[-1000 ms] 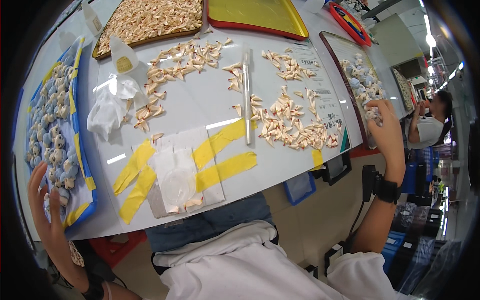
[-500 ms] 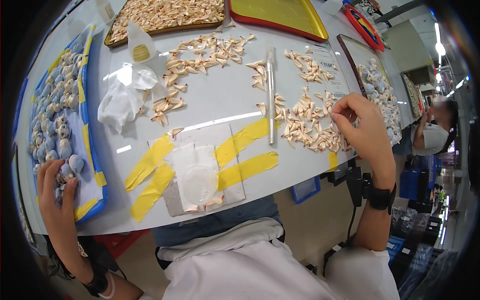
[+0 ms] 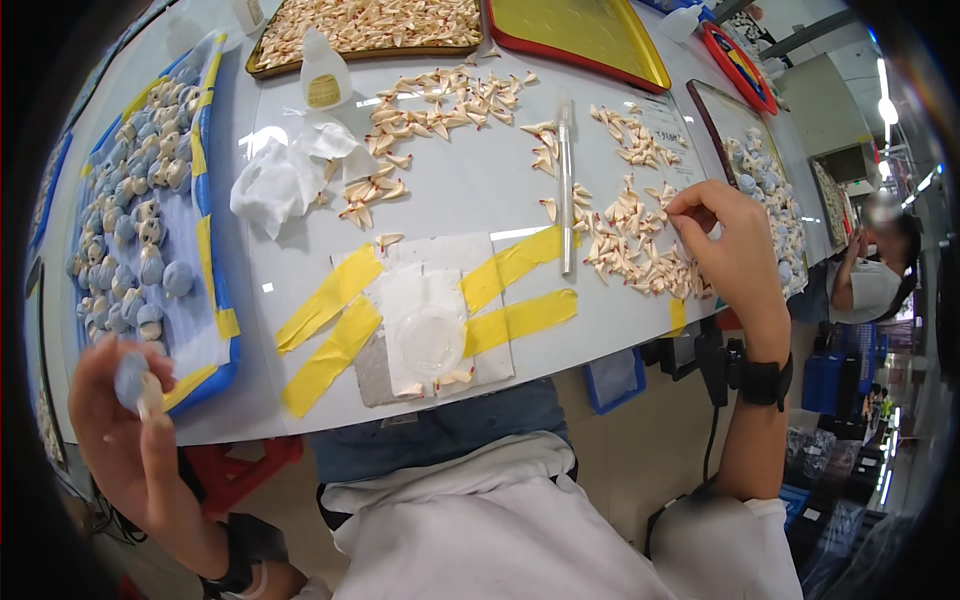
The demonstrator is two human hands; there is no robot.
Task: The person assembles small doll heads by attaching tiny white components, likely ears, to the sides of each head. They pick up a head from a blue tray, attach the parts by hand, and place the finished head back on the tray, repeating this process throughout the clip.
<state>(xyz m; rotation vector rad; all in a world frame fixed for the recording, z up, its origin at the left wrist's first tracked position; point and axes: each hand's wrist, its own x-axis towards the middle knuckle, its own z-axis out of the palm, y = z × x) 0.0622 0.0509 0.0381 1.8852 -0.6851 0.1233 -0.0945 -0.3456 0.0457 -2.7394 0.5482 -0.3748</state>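
Crumpled white cloth (image 3: 272,182), yellow tray (image 3: 590,35)

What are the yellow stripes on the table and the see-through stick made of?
The yellow stripes look like matte paper or plastic tape, flat and stuck over a white sheet. The see-through stick seems to be clear plastic or glass: it glints and shows the table beneath.

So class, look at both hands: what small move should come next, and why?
Probably the right hand should pinch one small cream piece out of the pile and lift it clear. Its fingers are already bent down onto that pile, while the left hand holds a small grey-blue rounded piece up near the table edge, apart from the blue tray.
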